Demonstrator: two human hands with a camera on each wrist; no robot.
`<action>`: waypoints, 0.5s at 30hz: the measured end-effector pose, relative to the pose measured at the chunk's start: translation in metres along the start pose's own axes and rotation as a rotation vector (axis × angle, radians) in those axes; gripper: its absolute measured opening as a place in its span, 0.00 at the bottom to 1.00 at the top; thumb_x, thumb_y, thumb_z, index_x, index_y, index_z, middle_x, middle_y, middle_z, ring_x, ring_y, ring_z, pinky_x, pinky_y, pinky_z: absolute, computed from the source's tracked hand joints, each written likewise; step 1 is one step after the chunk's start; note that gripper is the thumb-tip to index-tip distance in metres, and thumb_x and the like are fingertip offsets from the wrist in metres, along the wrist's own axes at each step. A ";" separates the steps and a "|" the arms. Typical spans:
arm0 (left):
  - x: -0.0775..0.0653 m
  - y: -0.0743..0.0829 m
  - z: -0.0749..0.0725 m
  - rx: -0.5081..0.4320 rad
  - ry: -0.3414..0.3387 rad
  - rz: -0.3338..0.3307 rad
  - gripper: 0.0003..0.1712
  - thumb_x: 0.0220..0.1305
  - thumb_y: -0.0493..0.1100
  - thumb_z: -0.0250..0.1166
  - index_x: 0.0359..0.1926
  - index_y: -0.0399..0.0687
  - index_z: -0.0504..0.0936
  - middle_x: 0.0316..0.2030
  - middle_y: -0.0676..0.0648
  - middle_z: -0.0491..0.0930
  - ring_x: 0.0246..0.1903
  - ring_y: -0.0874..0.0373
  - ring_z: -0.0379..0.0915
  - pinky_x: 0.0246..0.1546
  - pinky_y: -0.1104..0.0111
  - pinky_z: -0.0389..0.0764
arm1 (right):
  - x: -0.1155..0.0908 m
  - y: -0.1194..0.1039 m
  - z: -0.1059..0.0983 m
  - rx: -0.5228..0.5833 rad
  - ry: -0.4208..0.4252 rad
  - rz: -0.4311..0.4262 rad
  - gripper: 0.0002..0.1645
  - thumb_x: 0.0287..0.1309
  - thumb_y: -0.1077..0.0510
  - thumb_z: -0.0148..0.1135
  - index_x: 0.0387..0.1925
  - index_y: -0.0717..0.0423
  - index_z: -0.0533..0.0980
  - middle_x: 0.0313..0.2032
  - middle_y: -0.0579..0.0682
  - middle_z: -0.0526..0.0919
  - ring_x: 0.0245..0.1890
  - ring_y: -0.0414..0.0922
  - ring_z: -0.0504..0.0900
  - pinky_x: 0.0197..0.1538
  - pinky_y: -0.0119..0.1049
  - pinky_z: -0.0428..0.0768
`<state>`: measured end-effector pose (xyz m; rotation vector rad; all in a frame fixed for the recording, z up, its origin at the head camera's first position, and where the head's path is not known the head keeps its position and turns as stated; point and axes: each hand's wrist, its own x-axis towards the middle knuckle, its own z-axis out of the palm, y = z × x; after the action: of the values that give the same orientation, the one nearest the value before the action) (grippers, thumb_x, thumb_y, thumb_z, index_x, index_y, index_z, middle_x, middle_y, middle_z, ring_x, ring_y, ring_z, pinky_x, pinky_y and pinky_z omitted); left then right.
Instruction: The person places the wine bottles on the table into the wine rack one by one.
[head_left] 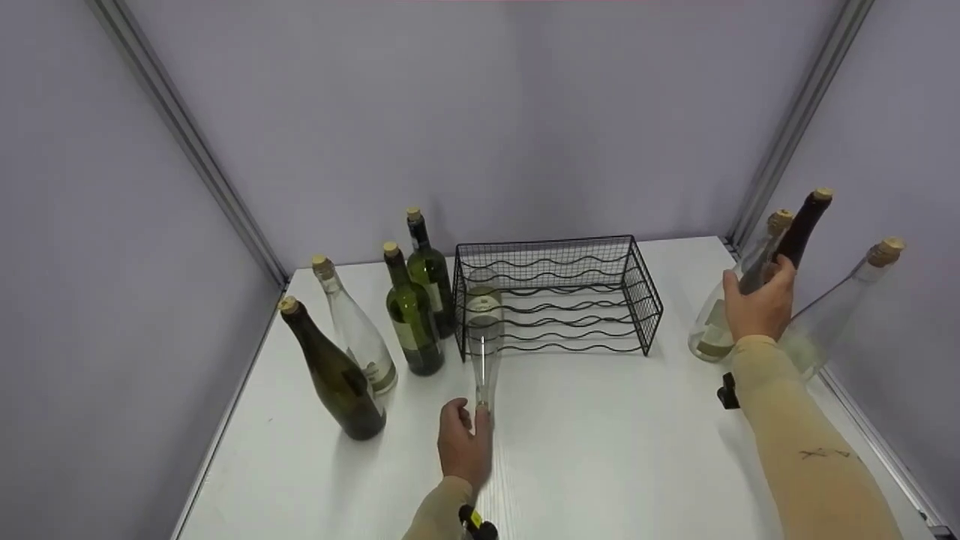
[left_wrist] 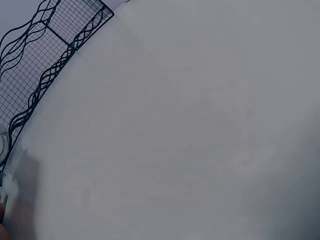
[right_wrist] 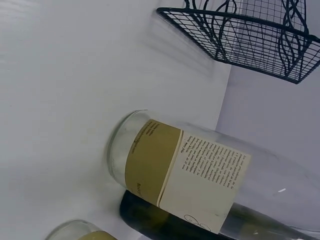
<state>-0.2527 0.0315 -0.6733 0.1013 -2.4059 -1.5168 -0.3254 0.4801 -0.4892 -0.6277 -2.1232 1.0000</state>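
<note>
A clear glass bottle [head_left: 484,330] lies in the leftmost groove of the black wire wine rack [head_left: 555,324], its neck toward me. At the neck's end is my left hand [head_left: 463,442]; the thumb touches there while the other fingers stand apart from the glass. On the right, my right hand [head_left: 761,304] grips a dark wine bottle [head_left: 806,229], which stands between two clear bottles. In the right wrist view, a labelled clear bottle [right_wrist: 200,170] partly covers the dark bottle [right_wrist: 155,212]. The left wrist view barely catches my fingertips at its edge.
Left of the rack stand two green bottles [head_left: 416,330], a corked clear bottle [head_left: 360,330] and a dark brown-green bottle [head_left: 337,382]. Another clear bottle [head_left: 840,307] stands beyond my right wrist. Panel walls [head_left: 525,112] enclose the white table [head_left: 585,450].
</note>
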 end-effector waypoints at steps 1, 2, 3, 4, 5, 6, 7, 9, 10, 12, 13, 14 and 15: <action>-0.001 0.000 0.000 -0.004 -0.003 -0.006 0.25 0.63 0.60 0.53 0.54 0.50 0.67 0.35 0.58 0.65 0.33 0.64 0.63 0.30 0.68 0.69 | 0.001 0.001 0.001 -0.006 -0.013 0.016 0.50 0.47 0.29 0.54 0.67 0.41 0.48 0.62 0.50 0.63 0.61 0.47 0.63 0.60 0.47 0.60; -0.002 -0.001 0.000 -0.008 -0.006 -0.014 0.25 0.63 0.60 0.53 0.54 0.50 0.67 0.35 0.58 0.65 0.33 0.64 0.63 0.30 0.68 0.69 | 0.002 0.001 0.002 -0.015 -0.035 0.040 0.51 0.47 0.29 0.54 0.68 0.42 0.48 0.62 0.51 0.63 0.61 0.48 0.62 0.60 0.48 0.60; -0.002 -0.001 0.000 -0.015 -0.007 -0.018 0.25 0.63 0.60 0.53 0.54 0.50 0.67 0.36 0.58 0.65 0.33 0.64 0.63 0.30 0.68 0.69 | 0.003 0.002 0.003 -0.024 -0.056 0.063 0.51 0.48 0.28 0.53 0.68 0.43 0.48 0.63 0.52 0.63 0.61 0.50 0.62 0.60 0.49 0.59; -0.003 0.000 -0.001 -0.021 -0.007 -0.021 0.25 0.63 0.59 0.53 0.54 0.50 0.67 0.36 0.57 0.65 0.33 0.64 0.63 0.30 0.68 0.69 | 0.003 0.003 0.003 -0.035 -0.077 0.081 0.51 0.48 0.28 0.52 0.68 0.45 0.49 0.62 0.53 0.63 0.61 0.52 0.62 0.60 0.50 0.59; -0.003 -0.001 0.000 -0.021 -0.010 -0.023 0.25 0.63 0.60 0.53 0.54 0.50 0.67 0.36 0.57 0.65 0.33 0.64 0.63 0.30 0.68 0.69 | 0.004 0.004 0.004 -0.045 -0.093 0.096 0.50 0.49 0.28 0.51 0.68 0.47 0.50 0.62 0.54 0.63 0.61 0.53 0.62 0.60 0.51 0.59; -0.003 -0.001 0.000 -0.018 -0.011 -0.023 0.25 0.63 0.60 0.52 0.54 0.50 0.67 0.35 0.57 0.65 0.33 0.63 0.63 0.30 0.68 0.69 | 0.005 0.005 0.004 -0.054 -0.109 0.106 0.50 0.50 0.29 0.51 0.67 0.49 0.50 0.62 0.55 0.63 0.61 0.54 0.61 0.61 0.51 0.58; -0.003 -0.001 0.000 -0.016 -0.011 -0.024 0.25 0.63 0.60 0.52 0.54 0.51 0.67 0.35 0.57 0.65 0.33 0.63 0.63 0.29 0.68 0.69 | 0.006 0.006 0.005 -0.060 -0.121 0.110 0.50 0.50 0.29 0.51 0.67 0.51 0.50 0.63 0.56 0.62 0.62 0.54 0.60 0.61 0.50 0.57; -0.002 -0.001 0.000 -0.016 -0.011 -0.024 0.25 0.63 0.60 0.51 0.53 0.51 0.67 0.34 0.56 0.65 0.32 0.63 0.63 0.29 0.68 0.69 | 0.007 0.008 0.007 -0.060 -0.124 0.106 0.50 0.51 0.31 0.51 0.66 0.54 0.51 0.62 0.57 0.62 0.62 0.54 0.60 0.62 0.49 0.57; -0.001 -0.001 0.000 -0.018 -0.012 -0.022 0.25 0.63 0.60 0.51 0.53 0.51 0.67 0.34 0.56 0.65 0.31 0.63 0.63 0.28 0.68 0.69 | 0.007 0.009 0.008 -0.058 -0.117 0.099 0.49 0.51 0.31 0.52 0.66 0.55 0.52 0.61 0.58 0.63 0.62 0.54 0.60 0.62 0.49 0.57; 0.000 -0.001 0.000 -0.019 -0.016 -0.018 0.25 0.63 0.61 0.51 0.53 0.50 0.67 0.33 0.57 0.65 0.30 0.63 0.63 0.27 0.68 0.69 | 0.007 0.010 0.010 -0.049 -0.105 0.096 0.49 0.51 0.32 0.52 0.66 0.55 0.52 0.60 0.58 0.63 0.61 0.54 0.61 0.61 0.49 0.58; 0.000 -0.001 -0.001 -0.024 -0.014 -0.015 0.25 0.63 0.61 0.52 0.53 0.50 0.68 0.33 0.56 0.65 0.30 0.63 0.63 0.27 0.68 0.68 | 0.007 0.011 0.011 -0.042 -0.094 0.092 0.48 0.51 0.32 0.52 0.65 0.55 0.53 0.59 0.57 0.64 0.60 0.54 0.61 0.61 0.49 0.59; 0.001 -0.001 -0.001 -0.024 -0.012 -0.011 0.25 0.63 0.61 0.51 0.53 0.50 0.68 0.33 0.57 0.65 0.30 0.63 0.63 0.27 0.68 0.68 | 0.007 0.011 0.013 -0.036 -0.088 0.091 0.47 0.51 0.32 0.53 0.64 0.54 0.53 0.59 0.57 0.65 0.59 0.53 0.62 0.60 0.49 0.60; 0.002 -0.001 -0.002 -0.026 -0.008 -0.008 0.25 0.63 0.61 0.51 0.53 0.50 0.68 0.33 0.57 0.65 0.30 0.63 0.63 0.27 0.68 0.69 | 0.006 0.011 0.014 -0.026 -0.088 0.093 0.47 0.50 0.33 0.53 0.64 0.53 0.53 0.58 0.56 0.65 0.59 0.53 0.62 0.60 0.49 0.60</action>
<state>-0.2537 0.0285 -0.6731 0.0998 -2.3941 -1.5553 -0.3386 0.4835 -0.5023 -0.7130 -2.2039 1.0694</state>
